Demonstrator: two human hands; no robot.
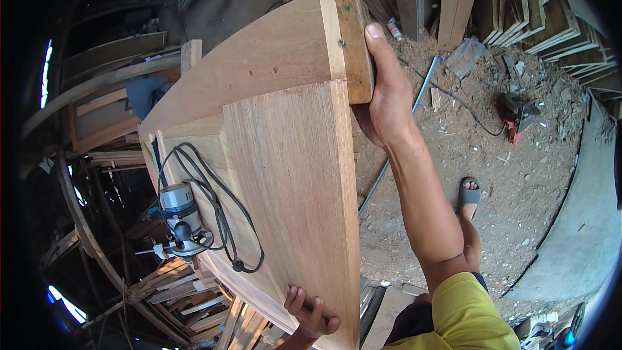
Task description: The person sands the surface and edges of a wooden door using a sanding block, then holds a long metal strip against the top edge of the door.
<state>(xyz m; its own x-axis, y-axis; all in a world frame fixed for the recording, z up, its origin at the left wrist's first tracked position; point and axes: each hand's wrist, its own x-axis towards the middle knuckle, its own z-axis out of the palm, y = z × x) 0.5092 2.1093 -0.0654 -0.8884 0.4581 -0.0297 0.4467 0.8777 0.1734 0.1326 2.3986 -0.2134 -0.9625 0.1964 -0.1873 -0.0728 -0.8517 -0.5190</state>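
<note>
A large wooden panel (285, 155), much like a door, fills the middle of the view, with a lighter edge running down its right side. At its far right corner my right hand (389, 94) grips a worn wooden block (355, 52) held against the edge. The thumb lies along the block's side; the other fingers are hidden behind it. My left hand (311, 313) rests near the panel's near end, its fingers apart on the wood. A grey and blue router (180, 210) sits on the panel to the left, its black cable (243, 223) looped beside it.
Sawdust and scraps cover the floor (505, 201) at right, where a red and black power tool (515, 113) lies. A blue pipe (424, 84) runs behind my arm. Stacked boards (544, 19) lean at the far right. Timber offcuts (181, 291) pile up at left.
</note>
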